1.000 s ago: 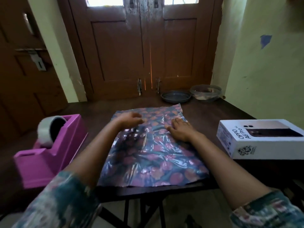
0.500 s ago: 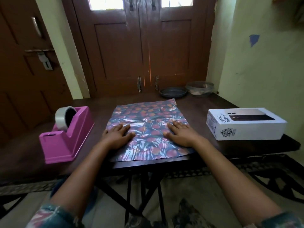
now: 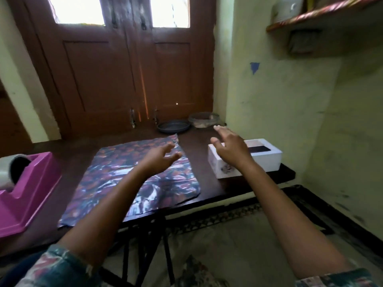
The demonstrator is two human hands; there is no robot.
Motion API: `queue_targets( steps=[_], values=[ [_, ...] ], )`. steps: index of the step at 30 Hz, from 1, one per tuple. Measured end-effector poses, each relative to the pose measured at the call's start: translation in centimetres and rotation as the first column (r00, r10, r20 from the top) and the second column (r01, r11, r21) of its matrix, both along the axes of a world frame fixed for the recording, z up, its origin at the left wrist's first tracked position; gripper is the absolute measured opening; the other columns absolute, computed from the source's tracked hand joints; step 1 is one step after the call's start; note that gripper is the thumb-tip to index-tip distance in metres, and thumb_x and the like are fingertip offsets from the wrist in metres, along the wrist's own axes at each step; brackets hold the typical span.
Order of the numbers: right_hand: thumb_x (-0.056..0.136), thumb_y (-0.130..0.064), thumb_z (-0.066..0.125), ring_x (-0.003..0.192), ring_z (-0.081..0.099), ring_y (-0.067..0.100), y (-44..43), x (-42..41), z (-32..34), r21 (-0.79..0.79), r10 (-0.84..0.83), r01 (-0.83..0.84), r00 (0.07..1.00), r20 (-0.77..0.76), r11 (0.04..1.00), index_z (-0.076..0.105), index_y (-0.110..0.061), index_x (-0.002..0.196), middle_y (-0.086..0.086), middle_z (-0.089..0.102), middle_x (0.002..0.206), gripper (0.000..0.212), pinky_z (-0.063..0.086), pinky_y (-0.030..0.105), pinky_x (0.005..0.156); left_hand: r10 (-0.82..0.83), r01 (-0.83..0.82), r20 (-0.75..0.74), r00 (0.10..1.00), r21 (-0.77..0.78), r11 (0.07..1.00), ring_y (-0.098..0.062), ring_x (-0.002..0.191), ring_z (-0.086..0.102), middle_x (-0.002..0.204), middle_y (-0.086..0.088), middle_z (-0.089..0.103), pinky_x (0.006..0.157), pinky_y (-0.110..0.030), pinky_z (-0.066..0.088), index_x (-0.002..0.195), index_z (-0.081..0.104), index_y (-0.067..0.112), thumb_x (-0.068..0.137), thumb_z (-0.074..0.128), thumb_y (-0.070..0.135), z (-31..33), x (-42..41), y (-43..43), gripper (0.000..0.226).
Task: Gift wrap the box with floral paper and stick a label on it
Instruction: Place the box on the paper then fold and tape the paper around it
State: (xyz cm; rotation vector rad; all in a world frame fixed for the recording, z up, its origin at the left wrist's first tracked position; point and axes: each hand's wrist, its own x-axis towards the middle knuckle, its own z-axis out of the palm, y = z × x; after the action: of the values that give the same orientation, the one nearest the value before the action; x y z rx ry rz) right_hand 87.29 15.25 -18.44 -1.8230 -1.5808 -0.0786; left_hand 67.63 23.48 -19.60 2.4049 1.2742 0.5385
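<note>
A sheet of glossy floral paper (image 3: 116, 183) lies flat on the dark table (image 3: 209, 183), its near edge at the table's front. A white phone box (image 3: 267, 160) sits on the table to the right of the paper. My left hand (image 3: 159, 160) hovers over the paper's right half, fingers spread, holding nothing. My right hand (image 3: 232, 148) is raised over the left end of the box, fingers apart and empty; whether it touches the box I cannot tell. No label is visible.
A pink tape dispenser (image 3: 27, 187) with a tape roll (image 3: 12, 170) stands at the table's left. A dark dish (image 3: 173, 126) and a clear bowl (image 3: 204, 120) sit on the floor by the brown double door. A wall shelf (image 3: 323, 11) hangs upper right.
Both hands have lifted off the paper and moved right, the right one to above the box. The view has swung to the right.
</note>
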Motion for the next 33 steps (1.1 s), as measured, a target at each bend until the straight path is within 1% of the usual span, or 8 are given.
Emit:
queue_targets(
  steps=[4, 7, 11, 17, 24, 26, 30, 33],
  values=[
    [0.092, -0.027, 0.049, 0.129, 0.039, 0.030, -2.8, 5.9, -0.2, 0.047, -0.414, 0.415, 0.910, -0.030, 0.908, 0.043, -0.002, 0.134, 0.017, 0.044, 0.140, 0.050, 0.028, 0.035, 0.105, -0.017, 0.027, 0.127, 0.992, -0.075, 0.997, -0.029, 0.115, 0.054, 0.122, -0.016, 0.061, 0.083, -0.028, 0.038, 0.123, 0.057, 0.003, 0.096, 0.042, 0.045, 0.0, 6.4, -1.9, 0.052],
    [0.092, -0.034, 0.047, 0.123, 0.043, 0.036, -4.2, 8.8, -1.6, -0.227, -0.581, 0.541, 0.793, -0.182, 0.810, 0.041, 0.002, 0.131, 0.022, 0.045, 0.135, 0.053, 0.036, 0.037, 0.096, 0.016, 0.022, 0.162, 0.987, -0.231, 0.973, -0.029, 0.116, 0.053, 0.127, -0.016, 0.058, 0.093, -0.031, 0.041, 0.123, 0.057, 0.003, 0.093, 0.038, 0.055, -0.7, 9.2, -2.9, 0.063],
    [0.092, -0.035, 0.046, 0.111, 0.052, 0.037, -3.9, 9.7, -2.6, -0.289, -0.526, 0.446, 0.781, -0.337, 0.847, 0.051, 0.004, 0.120, 0.023, 0.054, 0.124, 0.048, 0.037, 0.031, 0.076, 0.097, -0.023, 0.254, 0.962, -0.282, 0.959, -0.029, 0.105, 0.061, 0.111, -0.015, 0.067, 0.089, -0.036, 0.047, 0.109, 0.064, 0.005, 0.087, 0.048, 0.060, -1.4, 10.8, -3.8, 0.061],
    [0.089, -0.041, 0.050, 0.102, 0.057, 0.037, -0.5, 6.3, -0.9, -0.171, -0.408, 0.371, 0.817, -0.408, 0.913, 0.061, 0.003, 0.108, 0.023, 0.061, 0.111, 0.048, 0.034, 0.029, 0.069, 0.164, -0.021, 0.556, 0.815, -0.254, 0.967, -0.021, 0.089, 0.067, 0.104, -0.010, 0.069, 0.067, -0.026, 0.050, 0.112, 0.063, 0.005, 0.088, 0.062, 0.032, 1.0, 6.5, -2.0, 0.035],
    [0.086, -0.036, 0.059, 0.091, 0.061, 0.033, 6.2, -3.9, 0.0, -0.094, -0.076, 0.042, 0.910, -0.408, 0.995, 0.068, 0.002, 0.096, 0.025, 0.066, 0.100, 0.041, 0.036, 0.030, 0.066, 0.351, -0.239, 0.602, 0.717, -0.260, 0.935, -0.023, 0.089, 0.062, 0.101, -0.010, 0.064, 0.078, -0.035, 0.050, 0.116, 0.061, 0.006, 0.090, 0.057, 0.021, 2.2, -5.2, 1.7, 0.030],
    [0.083, -0.039, 0.063, 0.088, 0.062, 0.031, 7.3, -6.4, -0.6, -0.102, -0.034, -0.009, 0.911, -0.410, 0.995, 0.069, 0.001, 0.093, 0.023, 0.068, 0.097, 0.041, 0.037, 0.030, 0.065, 0.407, -0.283, 0.602, 0.687, -0.294, 0.913, -0.021, 0.078, 0.060, 0.094, -0.011, 0.063, 0.068, -0.031, 0.049, 0.114, 0.062, 0.003, 0.091, 0.055, 0.017, 1.3, -7.9, 2.3, 0.028],
    [0.081, -0.042, 0.064, 0.091, 0.062, 0.032, 8.2, -9.6, -1.7, -0.116, 0.006, -0.058, 0.913, -0.407, 0.992, 0.069, -0.002, 0.095, 0.019, 0.068, 0.097, 0.043, 0.034, 0.027, 0.061, 0.500, -0.319, 0.598, 0.626, -0.389, 0.864, -0.028, 0.085, 0.061, 0.092, -0.015, 0.063, 0.083, -0.043, 0.051, 0.109, 0.062, 0.005, 0.091, 0.054, 0.014, -0.6, -11.0, 2.7, 0.022],
    [0.082, -0.042, 0.064, 0.087, 0.061, 0.029, 8.3, -10.4, -2.6, -0.137, 0.018, -0.079, 0.917, -0.397, 0.987, 0.068, -0.002, 0.094, 0.017, 0.068, 0.097, 0.042, 0.032, 0.027, 0.056, 0.522, -0.313, 0.608, 0.598, -0.422, 0.850, -0.028, 0.085, 0.059, 0.092, -0.017, 0.061, 0.079, -0.041, 0.052, 0.108, 0.058, 0.012, 0.092, 0.052, 0.011, -1.3, -11.7, 2.6, 0.018]
  ],
)
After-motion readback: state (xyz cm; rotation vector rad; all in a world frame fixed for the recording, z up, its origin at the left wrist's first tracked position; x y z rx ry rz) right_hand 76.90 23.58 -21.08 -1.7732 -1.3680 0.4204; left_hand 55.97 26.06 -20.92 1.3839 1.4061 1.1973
